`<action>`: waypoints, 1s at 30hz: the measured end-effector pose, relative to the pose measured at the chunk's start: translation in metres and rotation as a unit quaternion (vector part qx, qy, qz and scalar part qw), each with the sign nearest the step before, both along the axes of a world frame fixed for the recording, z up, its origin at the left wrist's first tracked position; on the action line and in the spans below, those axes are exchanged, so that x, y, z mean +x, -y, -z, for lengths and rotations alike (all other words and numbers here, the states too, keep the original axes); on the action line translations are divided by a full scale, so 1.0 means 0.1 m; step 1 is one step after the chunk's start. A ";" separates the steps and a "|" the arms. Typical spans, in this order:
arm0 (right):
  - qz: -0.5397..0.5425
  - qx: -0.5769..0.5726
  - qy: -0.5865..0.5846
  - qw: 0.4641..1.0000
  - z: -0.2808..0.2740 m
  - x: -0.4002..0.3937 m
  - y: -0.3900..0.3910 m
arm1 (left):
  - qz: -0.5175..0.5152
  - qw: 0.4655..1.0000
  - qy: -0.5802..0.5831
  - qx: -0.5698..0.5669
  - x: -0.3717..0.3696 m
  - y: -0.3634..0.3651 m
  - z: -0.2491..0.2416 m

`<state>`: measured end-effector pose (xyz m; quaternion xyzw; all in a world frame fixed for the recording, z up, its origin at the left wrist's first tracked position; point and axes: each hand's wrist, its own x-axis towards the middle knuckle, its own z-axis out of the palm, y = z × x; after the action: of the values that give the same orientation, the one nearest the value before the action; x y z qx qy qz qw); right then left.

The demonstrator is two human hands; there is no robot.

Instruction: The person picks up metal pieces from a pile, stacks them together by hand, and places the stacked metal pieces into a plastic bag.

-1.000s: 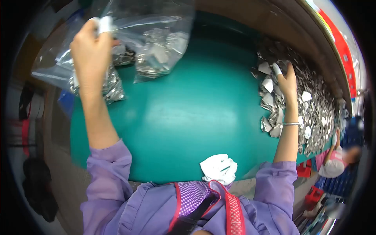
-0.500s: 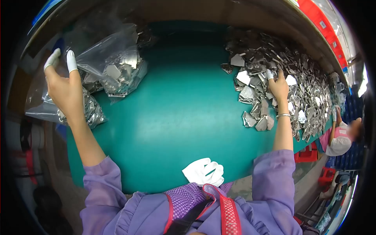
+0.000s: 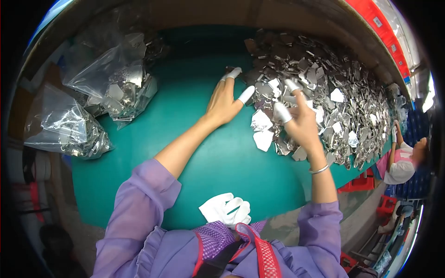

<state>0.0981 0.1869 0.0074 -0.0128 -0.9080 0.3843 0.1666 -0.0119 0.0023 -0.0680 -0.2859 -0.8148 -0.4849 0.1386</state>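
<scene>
My left hand reaches over the green table with fingers and thumb spread, white covers on its fingertips. Its thumb tip is right at the left edge of a large heap of shiny metal pieces. A small dark piece shows by its forefinger tip. Above the heap's near left side is my right hand, thumb and forefinger apart, both tips covered in white. Flat silvery pieces lie just left of it on the table.
Two clear plastic bags of metal pieces stand at the left, a nearer bag and a farther bag. White gloves lie at the table's near edge. Another person is at the far right, near a red stool.
My left hand has left the bags and swung right to the heap's edge. My right hand has come back toward me and left, its fingers spreading. Several silvery pieces have shifted left.
</scene>
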 end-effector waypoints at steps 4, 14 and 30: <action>0.099 0.100 -0.127 0.982 -0.21 -0.75 -0.67 | 0.021 0.999 0.019 0.017 0.01 0.07 -0.01; 0.084 0.492 -0.029 0.866 0.11 -2.76 -2.41 | 0.030 0.998 0.052 0.023 -0.06 0.05 0.03; 0.102 0.325 0.062 0.938 -0.04 -1.84 -1.72 | 0.008 0.997 0.063 0.038 -0.06 0.04 0.03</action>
<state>-0.0861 0.3588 0.0111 -0.0747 -0.9857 0.0476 0.1434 -0.0176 -0.0013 -0.0711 -0.2556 -0.8006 -0.5337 0.0942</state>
